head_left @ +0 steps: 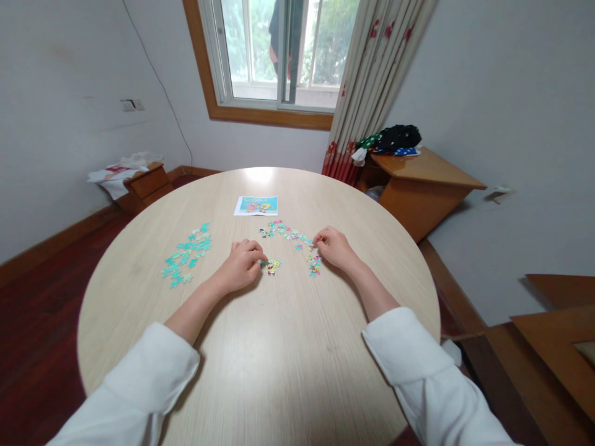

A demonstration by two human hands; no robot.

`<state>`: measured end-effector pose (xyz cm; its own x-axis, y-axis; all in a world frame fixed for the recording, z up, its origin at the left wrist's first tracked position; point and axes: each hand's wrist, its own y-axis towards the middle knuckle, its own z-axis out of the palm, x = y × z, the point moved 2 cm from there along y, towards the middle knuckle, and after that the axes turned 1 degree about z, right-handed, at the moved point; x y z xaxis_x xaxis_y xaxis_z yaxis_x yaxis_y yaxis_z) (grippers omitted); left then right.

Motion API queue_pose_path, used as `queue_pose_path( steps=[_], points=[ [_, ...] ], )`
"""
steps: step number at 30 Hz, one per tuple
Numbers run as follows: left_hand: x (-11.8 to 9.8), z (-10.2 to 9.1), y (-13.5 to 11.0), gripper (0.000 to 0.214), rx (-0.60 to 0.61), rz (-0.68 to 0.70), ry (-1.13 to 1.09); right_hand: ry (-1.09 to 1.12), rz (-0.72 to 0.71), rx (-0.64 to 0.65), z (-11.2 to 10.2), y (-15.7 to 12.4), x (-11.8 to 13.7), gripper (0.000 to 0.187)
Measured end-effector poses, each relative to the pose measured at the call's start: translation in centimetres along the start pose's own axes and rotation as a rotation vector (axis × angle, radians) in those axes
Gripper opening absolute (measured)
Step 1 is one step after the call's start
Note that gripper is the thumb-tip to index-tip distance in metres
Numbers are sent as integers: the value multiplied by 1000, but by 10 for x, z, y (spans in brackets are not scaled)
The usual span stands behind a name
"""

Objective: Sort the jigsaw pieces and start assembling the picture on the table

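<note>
Head view, puzzle cluster: the small yellow-and-multicoloured patch of puzzle pieces (272, 267) lies flat at the middle of the frame, between the two hands; it is compact, and a clear long axis cannot be made out.
Left hand: the left hand (242, 266) reaches in from the lower left, fingers curled, fingertips at the patch's left edge; whether they pinch a piece cannot be told.
Right hand: the right hand (332, 246), right of centre, has thumb and fingertips drawn together at the bend of the mixed pieces; whether one is grasped cannot be told.
Mixed pieces: the arc of loose mixed pieces (279, 228) runs rightward from above the patch, then turns down beside the right hand, its lower end pointing to the bottom of the frame.
Teal pieces: the band of loose teal pieces (188, 246) lies left of centre, its long axis slanting from lower left to upper right.
Picture sheet: the printed sheet (256, 205) lies above the patch, its long side running left to right.
Table edge: the round table (260, 371) curves behind the sheet at the top; the teal pieces sit nearer its left rim than the patch does.
Room for moving: pale wood shows between teal pieces and left hand, between patch and the arc's lower end, and widely between the forearms at lower centre.
</note>
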<state>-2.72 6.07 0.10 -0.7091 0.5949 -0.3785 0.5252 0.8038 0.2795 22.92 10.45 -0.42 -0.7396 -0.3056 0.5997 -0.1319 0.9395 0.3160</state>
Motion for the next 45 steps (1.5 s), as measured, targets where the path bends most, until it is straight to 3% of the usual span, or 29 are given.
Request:
queue_pose_path(
  steps=[8,25,33,38,45],
  points=[
    [2,3,-1,34,46,-15,37,12,9,52,-4,-3,2,18],
    [-1,3,-2,36,61,2,37,55,-133,-129,19,-2,4,21],
    [42,-4,-2,26,-301,-385,47,141,-77,-229,14,-2,-2,20],
    [58,-3,-3,24,-319,-493,4,196,18,-294,9,-1,-11,19],
    [55,-1,-4,31,-258,-500,0,237,67,-293,10,-2,-14,18]
  ],
)
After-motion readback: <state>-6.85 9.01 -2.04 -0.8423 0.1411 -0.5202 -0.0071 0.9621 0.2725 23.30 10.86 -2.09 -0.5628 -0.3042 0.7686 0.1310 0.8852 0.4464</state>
